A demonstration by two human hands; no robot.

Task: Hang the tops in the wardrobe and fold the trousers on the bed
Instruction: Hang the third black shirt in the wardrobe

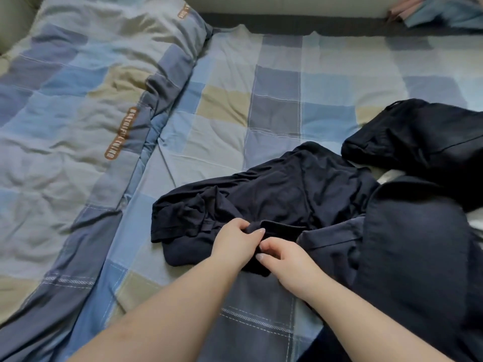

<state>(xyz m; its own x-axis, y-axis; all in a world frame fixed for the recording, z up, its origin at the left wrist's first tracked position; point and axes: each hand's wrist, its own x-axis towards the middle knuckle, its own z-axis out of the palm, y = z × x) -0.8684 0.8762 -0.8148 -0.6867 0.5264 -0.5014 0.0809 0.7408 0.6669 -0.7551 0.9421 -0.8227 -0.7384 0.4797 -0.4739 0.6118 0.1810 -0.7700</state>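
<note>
A dark navy top (282, 189) lies crumpled on the checked bed sheet (230, 105), its collar toward me. My left hand (235, 244) grips the fabric at the collar edge with curled fingers. My right hand (285, 259) pinches the same dark fabric just beside it. A dark pair of trousers (415, 252) lies along the right side, partly under the top. Another black garment (418, 137) is bunched at the far right.
A folded checked duvet (78, 105) fills the left half of the bed. The headboard or wall edge (287, 6) runs along the top. Pink and blue cloth (431, 11) sits at the top right corner.
</note>
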